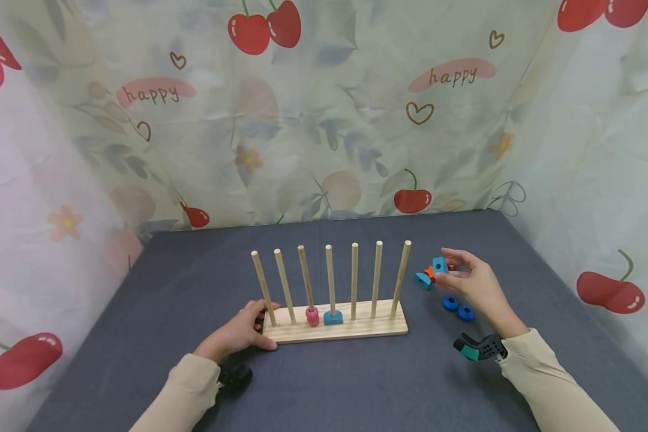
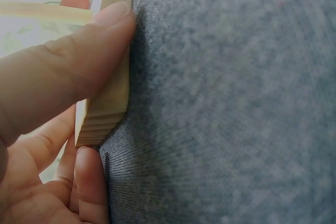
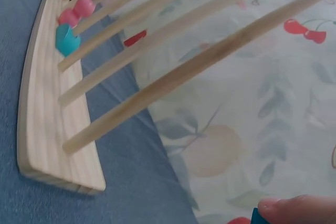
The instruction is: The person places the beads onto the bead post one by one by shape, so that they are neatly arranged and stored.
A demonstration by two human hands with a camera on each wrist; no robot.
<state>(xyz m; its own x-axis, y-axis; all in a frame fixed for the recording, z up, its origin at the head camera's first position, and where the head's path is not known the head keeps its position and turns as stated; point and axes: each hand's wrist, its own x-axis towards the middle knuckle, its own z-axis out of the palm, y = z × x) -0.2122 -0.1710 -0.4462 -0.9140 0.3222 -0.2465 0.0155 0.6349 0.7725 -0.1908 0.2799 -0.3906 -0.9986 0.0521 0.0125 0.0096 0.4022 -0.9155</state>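
A pale wooden peg board (image 1: 367,321) with several upright pegs stands on the table. My left hand (image 1: 243,329) grips its left end, and in the left wrist view the thumb (image 2: 79,56) lies over the board's edge. A pink bead piece (image 1: 312,317) sits at the foot of one peg, with a light blue half-round block (image 1: 333,318) on the peg beside it. Right of the board, my right hand (image 1: 475,285) pinches a light blue block (image 1: 440,264) with a hole. Only a corner of that block (image 3: 258,217) shows in the right wrist view.
Near the right hand lie another light blue half-round block (image 1: 422,281), an orange piece (image 1: 429,273) and two dark blue rings (image 1: 450,303). The dark grey table (image 1: 324,390) is bounded by patterned curtains (image 1: 302,120) at the back and sides.
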